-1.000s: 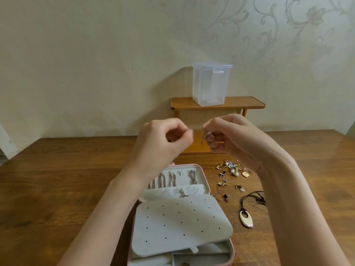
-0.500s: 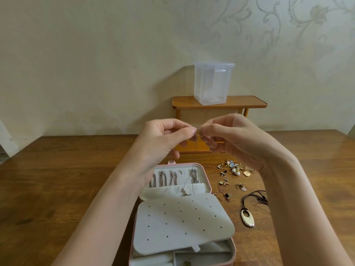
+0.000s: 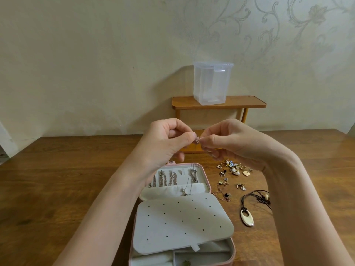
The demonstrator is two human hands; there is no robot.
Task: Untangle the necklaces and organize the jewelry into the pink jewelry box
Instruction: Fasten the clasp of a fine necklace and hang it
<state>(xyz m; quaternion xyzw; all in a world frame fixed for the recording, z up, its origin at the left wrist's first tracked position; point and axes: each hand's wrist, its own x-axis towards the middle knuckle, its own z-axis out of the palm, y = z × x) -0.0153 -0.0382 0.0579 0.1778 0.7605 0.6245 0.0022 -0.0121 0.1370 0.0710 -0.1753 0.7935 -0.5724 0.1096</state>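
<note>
Midway through sorting: left hand [image 3: 165, 143] and right hand [image 3: 228, 143] raised above the open pink jewelry box [image 3: 203, 169], fingertips pinching a thin necklace's clasp [image 3: 197, 140]. Several chains [image 3: 165, 179] already hung inside; loose earrings [image 3: 232, 167] and corded pendant [image 3: 246, 217] left on the table [image 3: 57, 179].

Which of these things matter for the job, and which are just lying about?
Job: thin chain pinched by left hand and right hand; pink box; loose jewelry; cord pendant.
Lying about: clear tub; small shelf.
</note>
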